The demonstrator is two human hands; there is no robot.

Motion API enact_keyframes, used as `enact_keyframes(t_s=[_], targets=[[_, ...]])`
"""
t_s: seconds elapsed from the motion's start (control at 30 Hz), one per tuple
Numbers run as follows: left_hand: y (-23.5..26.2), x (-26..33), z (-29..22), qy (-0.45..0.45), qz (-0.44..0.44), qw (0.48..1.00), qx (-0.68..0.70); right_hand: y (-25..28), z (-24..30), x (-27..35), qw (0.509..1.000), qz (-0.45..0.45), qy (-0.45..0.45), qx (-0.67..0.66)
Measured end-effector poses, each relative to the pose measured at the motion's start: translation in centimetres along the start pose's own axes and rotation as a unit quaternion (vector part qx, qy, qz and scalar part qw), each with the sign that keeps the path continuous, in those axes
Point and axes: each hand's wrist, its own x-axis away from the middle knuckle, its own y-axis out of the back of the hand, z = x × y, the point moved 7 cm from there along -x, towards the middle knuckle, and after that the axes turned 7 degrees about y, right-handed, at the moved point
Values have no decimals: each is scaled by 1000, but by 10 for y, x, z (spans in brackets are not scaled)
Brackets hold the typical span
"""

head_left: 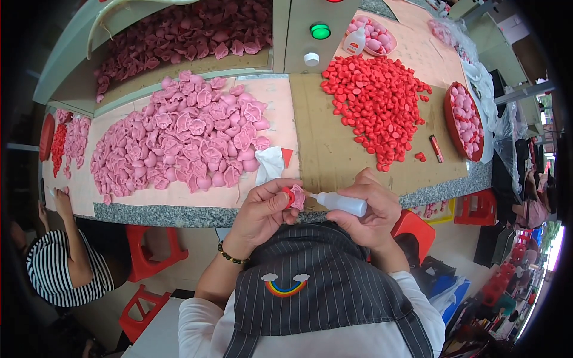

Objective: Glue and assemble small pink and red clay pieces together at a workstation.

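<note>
My left hand [260,210] pinches a small pink petal-shaped piece [298,197] with a red round piece [289,195] against it; whether the two are joined I cannot tell. In my right hand [377,207] lies a translucent squeeze bottle [342,203], tilted sideways. Its thin nozzle points left, with the tip close to the pink piece. A big heap of pink petal-shaped pieces [185,134] covers the table to the left. Small red pieces [379,101] are piled to the right on brown cardboard [316,125].
A white cloth [270,164] lies by the pink heap. At the right are a red basin [450,124] of pink pieces and a red marker-like stick [436,149]. A white bottle [354,40] stands farther back. A grey machine [298,36] borders the table. At left works another person [71,268].
</note>
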Motion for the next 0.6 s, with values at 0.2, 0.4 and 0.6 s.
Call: enact_keyframes(t_s=[0.2, 0.4, 0.6], targets=[[2, 0, 1, 2, -6, 1000, -6, 0, 2, -1, 1000, 3, 8, 11], [2, 0, 1, 4, -4, 1000, -5, 0, 4, -1, 1000, 4, 19, 11], [4, 0, 3, 5, -4, 1000, -3, -1, 3, 0, 1000, 2, 18, 9]])
